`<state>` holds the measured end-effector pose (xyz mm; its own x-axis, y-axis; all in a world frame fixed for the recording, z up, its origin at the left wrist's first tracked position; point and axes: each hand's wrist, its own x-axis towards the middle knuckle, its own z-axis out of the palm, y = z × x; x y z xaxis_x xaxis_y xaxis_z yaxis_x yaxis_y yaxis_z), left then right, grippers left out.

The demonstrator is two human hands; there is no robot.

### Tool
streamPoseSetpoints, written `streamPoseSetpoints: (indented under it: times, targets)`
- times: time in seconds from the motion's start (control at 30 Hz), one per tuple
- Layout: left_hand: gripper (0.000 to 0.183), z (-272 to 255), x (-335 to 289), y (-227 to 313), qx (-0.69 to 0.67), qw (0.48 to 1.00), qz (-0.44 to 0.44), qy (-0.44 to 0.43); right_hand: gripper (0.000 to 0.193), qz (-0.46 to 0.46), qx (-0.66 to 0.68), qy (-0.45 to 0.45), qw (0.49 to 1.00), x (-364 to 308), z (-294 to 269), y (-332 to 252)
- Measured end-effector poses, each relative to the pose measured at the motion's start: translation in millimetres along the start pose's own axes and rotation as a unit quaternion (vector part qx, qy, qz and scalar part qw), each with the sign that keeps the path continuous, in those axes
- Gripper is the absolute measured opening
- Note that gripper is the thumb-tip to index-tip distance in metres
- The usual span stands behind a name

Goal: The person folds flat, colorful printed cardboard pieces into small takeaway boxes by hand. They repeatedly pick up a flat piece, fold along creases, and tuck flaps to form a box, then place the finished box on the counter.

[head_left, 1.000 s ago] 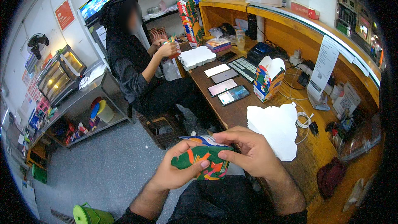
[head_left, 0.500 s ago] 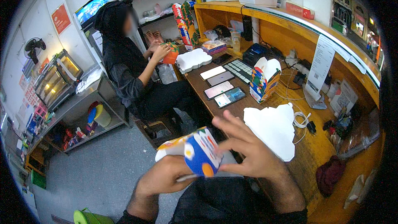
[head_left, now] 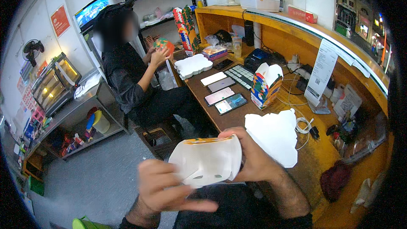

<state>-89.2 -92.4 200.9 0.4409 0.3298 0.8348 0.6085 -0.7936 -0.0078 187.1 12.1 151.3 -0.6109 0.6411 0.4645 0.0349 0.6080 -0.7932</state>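
Note:
My right hand [head_left: 256, 157] grips a paper food carton [head_left: 207, 165] by its right side, above my lap. The carton's white inside and slotted flap face me, with a strip of its colourful print along the far edge. Beside its lower left edge is my left hand [head_left: 169, 186], blurred, with the thumb stretched out away from the fingers; whether it touches the carton I cannot tell. White flat carton blanks [head_left: 273, 138] lie on the desk by my right hand. Beyond them stands a folded colourful carton [head_left: 266, 87] with white flaps up.
Several phones [head_left: 231, 104] and a keyboard [head_left: 239, 75] lie on the wooden desk [head_left: 313, 178]. A white cable [head_left: 303, 125] is coiled near the blanks. To the left sits a co-worker [head_left: 131, 68] holding an orange-green carton [head_left: 163, 46], near more white blanks [head_left: 193, 64] and tall nested cartons [head_left: 184, 29].
The carton has turned from its printed blue side to its white inside. My right hand has closed on it; my left hand has come off its earlier hold and moved down its left side.

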Motion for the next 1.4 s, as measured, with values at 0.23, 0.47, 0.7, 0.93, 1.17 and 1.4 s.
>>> streamPoseSetpoints:
  times: [0.23, 0.47, 0.7, 0.93, 1.17, 1.4]
  targets:
    - [0.158, 54, -43, -38, -0.48, 0.816, -0.318, 0.055, 0.125, -0.042, 0.118, -0.031, 0.992, -1, 23, -8]
    - [0.135, 37, -34, -40, -0.331, 0.88, -0.329, -0.086, 0.122, -0.163, -0.152, 0.145, 0.964, 2, 26, -13]
    - [0.135, 39, -29, -40, -0.339, 0.867, -0.361, -0.056, 0.024, -0.157, -0.357, 0.015, 0.921, -8, 22, -32]
    - [0.14, 50, -38, -34, -0.332, 0.87, -0.363, -0.028, 0.02, -0.158, -0.295, 0.04, 0.942, -7, 28, -24]
    - [0.142, 50, -35, -34, -0.333, 0.859, -0.389, -0.028, 0.035, -0.157, -0.299, 0.011, 0.941, -9, 35, -15]
    - [0.152, 48, -42, -46, -0.353, 0.865, -0.357, 0.0, 0.041, -0.156, -0.347, 0.006, 0.925, -11, 41, -13]
